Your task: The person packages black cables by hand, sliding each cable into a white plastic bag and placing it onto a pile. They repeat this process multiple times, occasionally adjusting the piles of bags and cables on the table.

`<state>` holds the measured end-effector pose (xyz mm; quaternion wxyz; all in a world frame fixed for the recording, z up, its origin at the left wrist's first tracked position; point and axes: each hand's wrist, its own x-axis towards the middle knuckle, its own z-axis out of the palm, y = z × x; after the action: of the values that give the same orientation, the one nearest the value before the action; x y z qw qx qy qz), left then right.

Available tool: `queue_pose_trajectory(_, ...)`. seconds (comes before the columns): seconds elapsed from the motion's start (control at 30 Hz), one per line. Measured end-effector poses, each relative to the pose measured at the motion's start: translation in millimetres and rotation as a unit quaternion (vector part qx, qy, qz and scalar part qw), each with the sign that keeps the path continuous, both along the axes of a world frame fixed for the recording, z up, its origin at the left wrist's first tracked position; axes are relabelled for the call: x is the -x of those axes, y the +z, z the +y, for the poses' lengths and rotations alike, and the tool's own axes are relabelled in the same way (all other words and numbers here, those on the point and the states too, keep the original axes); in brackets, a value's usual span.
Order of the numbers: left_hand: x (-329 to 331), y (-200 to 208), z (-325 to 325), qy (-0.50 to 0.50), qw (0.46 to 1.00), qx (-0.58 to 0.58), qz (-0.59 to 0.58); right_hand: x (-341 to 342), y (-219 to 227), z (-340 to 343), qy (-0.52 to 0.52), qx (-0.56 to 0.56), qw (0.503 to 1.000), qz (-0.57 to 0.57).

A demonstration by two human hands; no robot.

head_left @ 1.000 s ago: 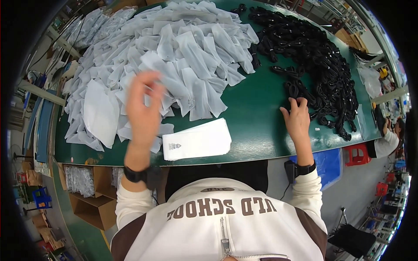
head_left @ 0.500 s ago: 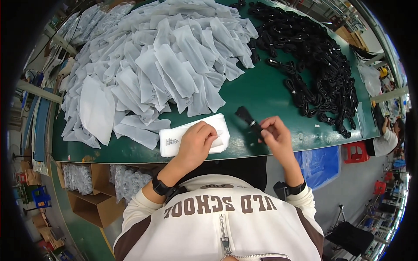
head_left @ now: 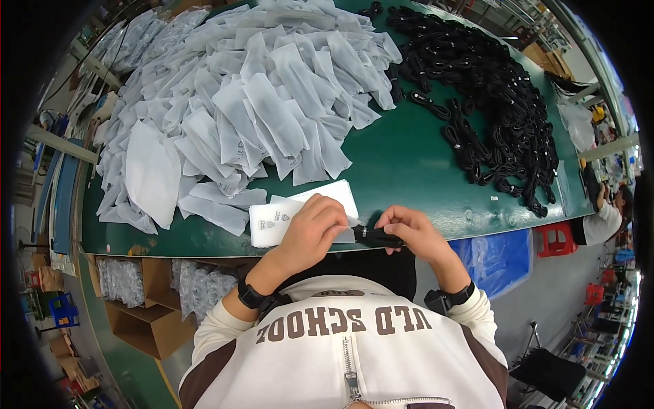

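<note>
The green counter (head_left: 402, 163) took up most of the space before me, its near edge bowing gently toward the worker. Across its left and far part spread a great heap of pale translucent sleeves (head_left: 272, 88), lying every which way, and over on the far right sprawled a heap of black cables (head_left: 497, 116), each coiled into a small tied bundle. Below the near edge, an open cardboard box (head_left: 150, 334) sat to the left and a blue container (head_left: 501, 262) to the right, with a red stool (head_left: 560, 240) just beyond it. Near the worker, left of the middle, lay a stack of white bags (head_left: 264, 235), a little fanned out. The left hand (head_left: 310, 235) was over that stack, its fingers pinched narrow on the right end of a white bag (head_left: 346, 236). Just to the right, the right hand (head_left: 412, 235) had its fingers closed around a black cable bundle (head_left: 378, 236), which lay between the two hands by the counter's near edge. The bundle's left end met the bag's edge; whether any of it was inside, I couldn't tell.
</note>
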<state>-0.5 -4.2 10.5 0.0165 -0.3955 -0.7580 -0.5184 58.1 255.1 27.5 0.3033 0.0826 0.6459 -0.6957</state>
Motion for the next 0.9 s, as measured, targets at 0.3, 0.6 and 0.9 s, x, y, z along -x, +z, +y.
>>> queue_pose_trajectory(0.3, 13.2, 13.2, -0.5, 0.05, 0.999, -0.008, 0.017, 15.5, 7.2, -28.9, 0.046, -0.187, 0.852, 0.486)
queue_pose_trajectory(0.6, 62.8, 41.6, -40.5, 0.07, 0.908, -0.261, -0.32, 71.7, 34.4, -27.7, -0.048, -0.304, 0.739, 0.6)
queue_pose_trajectory(0.9, 103.2, 74.4, -64.8, 0.33, 0.933, -0.119, 0.081, 183.4, -36.8, 119.1, -0.094, -0.717, 0.551, 0.416)
